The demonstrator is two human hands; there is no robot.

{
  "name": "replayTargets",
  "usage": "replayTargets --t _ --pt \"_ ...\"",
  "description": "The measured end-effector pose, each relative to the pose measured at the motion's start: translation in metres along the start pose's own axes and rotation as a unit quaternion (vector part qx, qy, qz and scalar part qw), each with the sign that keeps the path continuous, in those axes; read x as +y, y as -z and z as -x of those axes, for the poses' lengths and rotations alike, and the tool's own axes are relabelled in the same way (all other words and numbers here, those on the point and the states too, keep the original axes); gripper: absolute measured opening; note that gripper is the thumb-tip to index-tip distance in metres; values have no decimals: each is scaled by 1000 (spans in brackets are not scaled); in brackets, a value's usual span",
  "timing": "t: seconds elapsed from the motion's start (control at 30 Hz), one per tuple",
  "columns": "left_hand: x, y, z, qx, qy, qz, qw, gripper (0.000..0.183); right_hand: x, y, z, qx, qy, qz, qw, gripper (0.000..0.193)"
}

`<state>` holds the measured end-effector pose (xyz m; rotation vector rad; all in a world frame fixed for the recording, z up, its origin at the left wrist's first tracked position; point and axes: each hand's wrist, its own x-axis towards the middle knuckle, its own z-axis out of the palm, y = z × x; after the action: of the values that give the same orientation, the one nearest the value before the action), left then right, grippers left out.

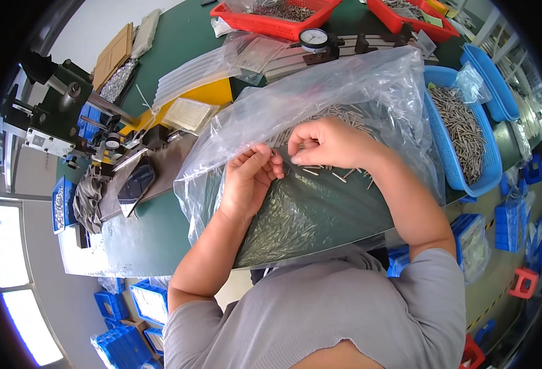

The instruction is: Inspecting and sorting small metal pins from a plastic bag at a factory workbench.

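A large clear plastic bag (369, 80) lies spread over the green table, with a heap of small metal pins (345, 115) on it. Several loose pins (341, 177) are scattered on the near side of the heap. My left hand (246, 181) is raised over the bag, palm turned up, its thumb and fingers closed together at the tips; whatever is between them is too small to name. Just to its right, my right hand (332, 144) hovers in front of the heap with curled fingers pinched together. Its fingertips are partly hidden, and their contents cannot be made out.
At the right edge stands a blue basket (491, 175) full of similar metal pieces. Red baskets (271, 23) and a dial gauge (313, 39) sit at the back. On the left are a bench fixture (49, 138), a dark phone-like object (138, 184) and a small blue bin (63, 206).
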<state>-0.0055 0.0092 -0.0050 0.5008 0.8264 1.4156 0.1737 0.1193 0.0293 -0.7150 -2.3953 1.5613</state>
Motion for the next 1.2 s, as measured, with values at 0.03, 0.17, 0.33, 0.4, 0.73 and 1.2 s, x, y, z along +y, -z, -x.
replayTargets --t 0.03,0.17,0.33,0.4,0.73,1.2 --pt "0 2 1 4 -1 1 1000 8 -12 0 4 -7 -21 120 993 15" --pt "-1 1 -2 -13 1 -1 1000 9 -5 -17 8 71 34 322 943 17" --pt "-2 5 -2 -27 -5 20 999 7 4 -27 -1 43 24 362 931 16" --pt "-2 5 -2 -32 2 23 999 7 4 -28 -2 81 60 343 934 13" --pt "-2 3 -2 -64 13 22 998 8 5 -12 -5 101 68 -217 969 16" --pt "-4 2 0 -91 11 28 995 10 2 -25 -6 59 51 -239 968 10"
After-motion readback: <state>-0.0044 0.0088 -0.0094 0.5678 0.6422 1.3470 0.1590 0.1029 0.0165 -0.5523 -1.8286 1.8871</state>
